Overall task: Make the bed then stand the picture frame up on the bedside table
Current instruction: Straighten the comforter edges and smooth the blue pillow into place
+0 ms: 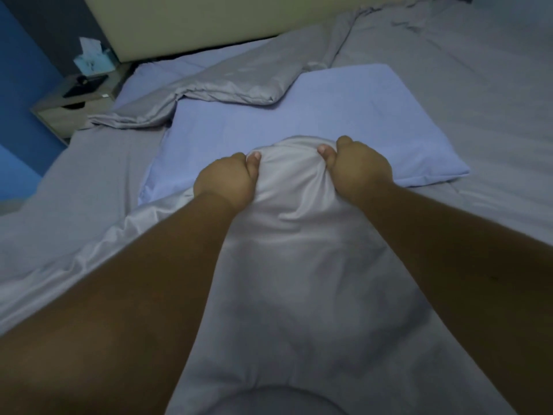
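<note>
Both my hands grip a bunched edge of the grey duvet, which runs from my body out over the bed. My left hand and my right hand are fists closed on the fabric, a short gap between them. Just beyond the held edge lies a light blue pillow, flat on the grey sheet. Another rumpled part of the duvet lies across the bed's head end. On the bedside table at the far left, a dark flat object lies face down; it may be the picture frame.
A tissue box stands at the back of the bedside table. A cream padded headboard runs along the bed's top. A blue wall is at the left, close to the bedside table.
</note>
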A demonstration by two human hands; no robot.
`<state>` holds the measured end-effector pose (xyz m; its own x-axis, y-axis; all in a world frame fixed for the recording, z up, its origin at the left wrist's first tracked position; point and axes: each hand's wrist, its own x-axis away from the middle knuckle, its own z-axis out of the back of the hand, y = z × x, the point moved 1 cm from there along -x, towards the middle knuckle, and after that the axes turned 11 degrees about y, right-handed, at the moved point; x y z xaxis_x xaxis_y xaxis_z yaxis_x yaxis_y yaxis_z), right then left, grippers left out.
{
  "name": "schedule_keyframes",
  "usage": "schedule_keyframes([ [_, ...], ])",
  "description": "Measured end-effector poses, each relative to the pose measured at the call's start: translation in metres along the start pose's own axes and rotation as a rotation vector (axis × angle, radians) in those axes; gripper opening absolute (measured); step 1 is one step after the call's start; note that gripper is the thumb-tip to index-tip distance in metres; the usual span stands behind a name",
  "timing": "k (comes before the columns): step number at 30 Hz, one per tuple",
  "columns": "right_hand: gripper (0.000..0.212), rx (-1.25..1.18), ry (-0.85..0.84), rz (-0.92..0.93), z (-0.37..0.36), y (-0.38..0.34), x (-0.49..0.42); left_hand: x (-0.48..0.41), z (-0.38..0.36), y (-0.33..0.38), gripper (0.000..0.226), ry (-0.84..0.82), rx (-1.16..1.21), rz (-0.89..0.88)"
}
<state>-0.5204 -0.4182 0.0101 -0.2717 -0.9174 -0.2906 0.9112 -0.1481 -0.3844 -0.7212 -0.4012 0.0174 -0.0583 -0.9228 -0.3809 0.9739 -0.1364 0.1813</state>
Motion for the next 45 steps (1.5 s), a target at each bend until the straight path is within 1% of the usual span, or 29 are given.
schedule_keyframes([
  [6,0.050,0.042,0.008,0.020,0.034,-0.011,0.041,0.031,0.038,-0.008,0.055,-0.028,0.033,-0.023],
  [11,0.051,0.095,0.020,0.011,0.065,-0.028,0.103,0.076,0.077,-0.022,0.054,-0.048,0.045,-0.099],
  [15,0.051,0.127,0.044,-0.021,0.096,-0.059,0.172,0.124,0.120,-0.044,0.055,-0.055,0.058,-0.167],
  [19,0.053,0.152,0.031,-0.085,0.134,-0.104,0.252,0.178,0.179,-0.078,0.055,-0.075,0.083,-0.269],
  [22,0.053,0.161,0.043,-0.118,0.162,-0.142,0.313,0.218,0.228,-0.105,0.053,-0.120,0.087,-0.326],
  [25,0.052,0.158,0.041,-0.165,0.181,-0.173,0.368,0.252,0.260,-0.129,0.055,-0.178,0.089,-0.385],
  [30,0.052,0.203,-0.013,-0.231,0.189,-0.196,0.464,0.322,0.281,-0.160,0.057,-0.336,0.075,-0.440],
  [36,0.052,0.202,-0.059,-0.268,0.190,-0.218,0.573,0.413,0.298,-0.200,0.057,-0.382,0.038,-0.496],
  [38,0.051,0.183,-0.090,-0.300,0.188,-0.229,0.614,0.444,0.306,-0.216,0.057,-0.435,0.018,-0.527],
  [41,0.050,0.157,-0.181,-0.370,0.185,-0.253,0.668,0.478,0.321,-0.240,0.057,-0.561,-0.048,-0.574],
  [42,0.050,0.160,-0.226,-0.378,0.185,-0.263,0.683,0.486,0.326,-0.247,0.058,-0.609,-0.077,-0.590],
  [45,0.052,0.245,-0.467,-0.345,0.180,-0.298,0.721,0.509,0.337,-0.271,0.059,-0.753,-0.168,-0.632],
])
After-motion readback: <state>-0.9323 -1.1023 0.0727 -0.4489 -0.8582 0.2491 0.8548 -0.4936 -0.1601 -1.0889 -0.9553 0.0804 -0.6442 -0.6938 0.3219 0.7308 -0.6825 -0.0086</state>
